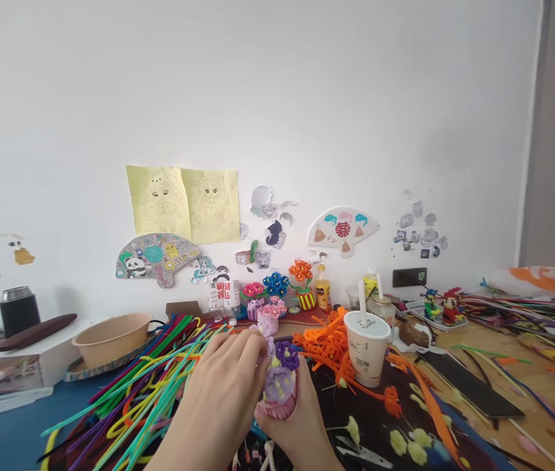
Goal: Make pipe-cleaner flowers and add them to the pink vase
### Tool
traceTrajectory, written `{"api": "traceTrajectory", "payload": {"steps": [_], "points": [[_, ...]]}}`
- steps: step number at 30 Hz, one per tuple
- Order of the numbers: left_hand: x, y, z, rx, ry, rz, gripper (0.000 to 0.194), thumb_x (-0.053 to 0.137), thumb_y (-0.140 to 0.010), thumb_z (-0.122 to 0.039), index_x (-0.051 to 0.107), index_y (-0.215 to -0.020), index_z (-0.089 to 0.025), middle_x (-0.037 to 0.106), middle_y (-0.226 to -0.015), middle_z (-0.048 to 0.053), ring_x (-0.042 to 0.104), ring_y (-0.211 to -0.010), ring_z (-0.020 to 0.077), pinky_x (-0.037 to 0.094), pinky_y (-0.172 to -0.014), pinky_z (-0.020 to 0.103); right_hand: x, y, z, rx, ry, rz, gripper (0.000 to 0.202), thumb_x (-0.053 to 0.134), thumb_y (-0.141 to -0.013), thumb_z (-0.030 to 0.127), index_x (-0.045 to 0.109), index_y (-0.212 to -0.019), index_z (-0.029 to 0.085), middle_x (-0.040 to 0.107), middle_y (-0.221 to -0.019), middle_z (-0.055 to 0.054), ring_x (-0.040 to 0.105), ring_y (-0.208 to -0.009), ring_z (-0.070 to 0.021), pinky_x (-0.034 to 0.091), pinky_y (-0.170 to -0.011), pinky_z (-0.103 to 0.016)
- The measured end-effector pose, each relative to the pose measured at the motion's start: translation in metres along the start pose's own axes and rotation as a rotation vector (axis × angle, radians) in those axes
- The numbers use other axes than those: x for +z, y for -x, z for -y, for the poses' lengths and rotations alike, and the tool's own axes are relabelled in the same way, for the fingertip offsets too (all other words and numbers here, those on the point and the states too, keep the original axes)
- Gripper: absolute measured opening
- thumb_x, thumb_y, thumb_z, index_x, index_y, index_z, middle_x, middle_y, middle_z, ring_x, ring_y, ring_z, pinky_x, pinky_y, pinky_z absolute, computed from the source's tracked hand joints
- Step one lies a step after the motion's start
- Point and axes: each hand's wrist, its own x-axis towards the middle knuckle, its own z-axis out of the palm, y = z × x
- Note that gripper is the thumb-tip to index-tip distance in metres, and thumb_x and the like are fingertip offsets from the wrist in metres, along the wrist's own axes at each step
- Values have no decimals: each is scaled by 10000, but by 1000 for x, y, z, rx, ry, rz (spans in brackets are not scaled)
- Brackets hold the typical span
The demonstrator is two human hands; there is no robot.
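A small pink pot (pixel 278 409) of pipe-cleaner flowers stands upright in my right hand (pixel 304 418), whose fingers wrap round its side. Lilac blooms (pixel 279 386) and a dark purple flower (pixel 287 355) fill its top. My left hand (pixel 231 376) reaches over from the left, its fingers curled closed at a pale lilac flower (pixel 266 340) on the pot's far left side. Its fingertips are partly hidden behind the blooms and the back of the hand. Pliers (pixel 360 451) lie on the dark mat to the right, beside pale yellow pipe-cleaner pieces (pixel 412 445).
Loose coloured pipe cleaners (pixel 144 399) spread on the left; an orange heap (pixel 324 343) lies behind my right hand. A paper cup with a straw (pixel 366 350) stands right, near a black phone-like slab (pixel 471 384). Finished flower pots (pixel 305 297) line the wall. A beige basin (pixel 110 340) sits left.
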Motion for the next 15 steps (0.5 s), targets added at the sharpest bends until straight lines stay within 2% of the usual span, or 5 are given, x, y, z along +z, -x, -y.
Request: {"api": "traceTrajectory", "payload": {"steps": [4,7,11,13,15], "points": [[-1,-2,2,-34,102,3,185,377,-939,-250,527,-843,-200,638,-870,46,599,-815,229,439,-731,394,3,1,-5,95,-197,0,602,739,-501,142,500,-1047,233,661,-996,-37,640,-892,-236,507,-800,-345],[-6,0,12,-61,265,-117,142,455,-915,-329,555,-877,-235,662,-972,27,603,-917,220,421,-808,380,1,1,-6,207,-387,41,692,805,-451,169,513,-1073,255,685,-1004,-31,648,-908,-251,500,-826,-378],[-1,6,39,-398,582,-380,216,491,-877,-421,599,-871,-234,676,-897,16,619,-814,187,456,-723,286,-9,2,4,446,-467,114,739,899,-384,225,567,-1045,215,726,-952,-61,665,-906,-298,484,-859,-455],[11,9,50,-541,709,-289,253,556,-822,-450,621,-803,-207,679,-809,21,615,-742,190,459,-654,268,-12,0,12,476,-521,162,764,913,-370,272,581,-1053,189,730,-989,-87,662,-949,-321,466,-887,-473],[25,10,54,-513,872,-106,283,599,-787,-460,656,-816,-185,676,-761,28,577,-653,170,451,-586,251,-13,-3,19,435,-599,218,787,911,-374,307,574,-1078,201,722,-1045,-89,653,-989,-317,457,-908,-463]]}}
